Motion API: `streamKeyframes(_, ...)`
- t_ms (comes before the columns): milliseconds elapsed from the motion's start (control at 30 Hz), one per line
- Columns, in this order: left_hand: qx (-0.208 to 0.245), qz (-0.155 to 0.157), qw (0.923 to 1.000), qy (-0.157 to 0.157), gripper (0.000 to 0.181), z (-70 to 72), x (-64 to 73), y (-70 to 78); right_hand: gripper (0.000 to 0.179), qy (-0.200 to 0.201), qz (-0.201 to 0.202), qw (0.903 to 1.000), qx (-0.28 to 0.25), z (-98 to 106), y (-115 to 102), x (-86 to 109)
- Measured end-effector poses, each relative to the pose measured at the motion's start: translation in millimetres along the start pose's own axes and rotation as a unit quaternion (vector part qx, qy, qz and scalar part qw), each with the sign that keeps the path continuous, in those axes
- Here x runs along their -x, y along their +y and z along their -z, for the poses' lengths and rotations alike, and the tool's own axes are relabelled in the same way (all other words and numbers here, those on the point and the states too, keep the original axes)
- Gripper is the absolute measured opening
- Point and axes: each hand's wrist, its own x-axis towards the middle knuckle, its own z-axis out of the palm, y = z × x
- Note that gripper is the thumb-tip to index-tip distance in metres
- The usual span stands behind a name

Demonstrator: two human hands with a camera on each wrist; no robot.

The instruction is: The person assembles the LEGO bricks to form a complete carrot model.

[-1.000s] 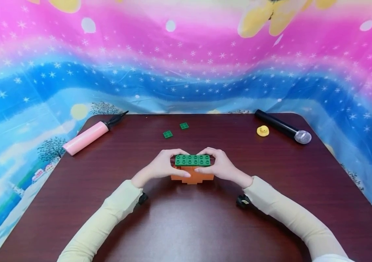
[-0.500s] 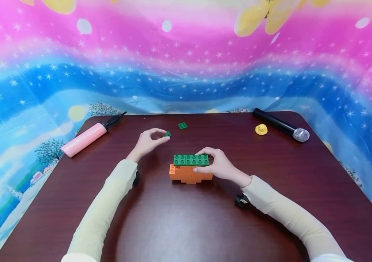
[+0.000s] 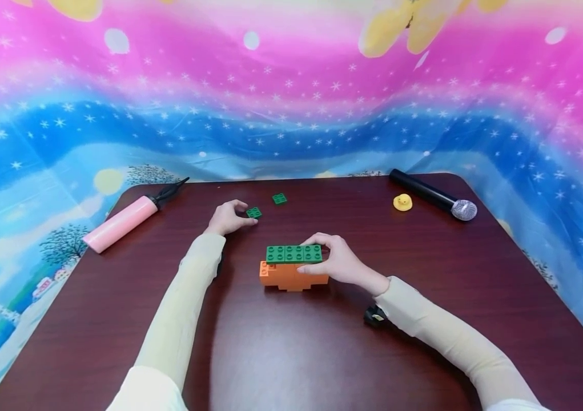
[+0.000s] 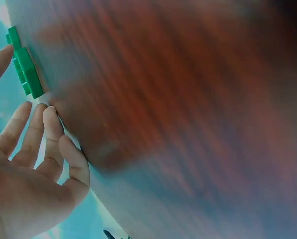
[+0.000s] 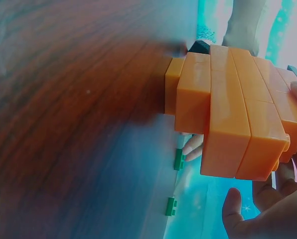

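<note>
Orange toy bricks topped by a row of green studded bricks form a brick model (image 3: 291, 275) upright on the table. My right hand (image 3: 340, 260) holds its right end, thumb in front and fingers behind; the right wrist view shows the stepped orange bricks (image 5: 238, 114) close up. Farther back, my left hand (image 3: 226, 218) is around the nearer small green brick (image 3: 253, 213), its thumb and fingertips on either side. Loosely bent, spread fingers (image 4: 51, 124) show in the left wrist view, where the thumb overlaps the green bricks (image 4: 29, 74). A second small green brick (image 3: 279, 198) lies just beyond.
A pink hand pump (image 3: 121, 224) with a black nozzle lies at the table's left edge. At the back right are a yellow rubber duck (image 3: 402, 202) and a black microphone (image 3: 432, 194). A patterned cloth (image 3: 291, 103) hangs behind the table (image 3: 425, 274).
My left hand has let go of the model's left end and reached back to the nearer green brick. My right hand stays on the model. The head view has shifted slightly.
</note>
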Motion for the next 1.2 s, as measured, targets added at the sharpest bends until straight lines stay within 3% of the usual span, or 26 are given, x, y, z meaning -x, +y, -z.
streamKeyframes(167,-0.053,0.024,0.9983,-0.007,0.056,2.5,0.7,3.4,0.033,-0.001,0.002,1.0000,-0.005,-3.1,-2.0,-0.6)
streamKeyframes(333,-0.081,0.025,0.9963,-0.013,0.054,3.1,-0.6,0.9,0.033,-0.006,0.000,0.9999,-0.010,-6.6,-4.0,-1.1)
streamKeyframes(633,-0.071,0.041,0.9966,-0.002,0.044,5.0,-2.1,-4.6,0.034,-0.006,0.005,0.9998,-0.017,-7.1,-4.8,-1.4)
streamKeyframes(933,0.032,-0.013,0.9994,0.004,0.042,16.2,10.4,6.7,0.034,0.006,0.021,0.9997,-0.012,-4.3,-1.3,0.5)
streamKeyframes(1033,0.048,-0.032,0.9983,0.002,0.043,17.9,18.7,15.4,0.034,0.007,0.016,0.9998,-0.012,-3.1,-0.3,1.0)
streamKeyframes(1200,0.064,-0.090,0.9938,0.001,0.041,17.9,34.0,37.5,0.035,0.005,0.004,0.9999,-0.015,-1.2,0.7,0.7)
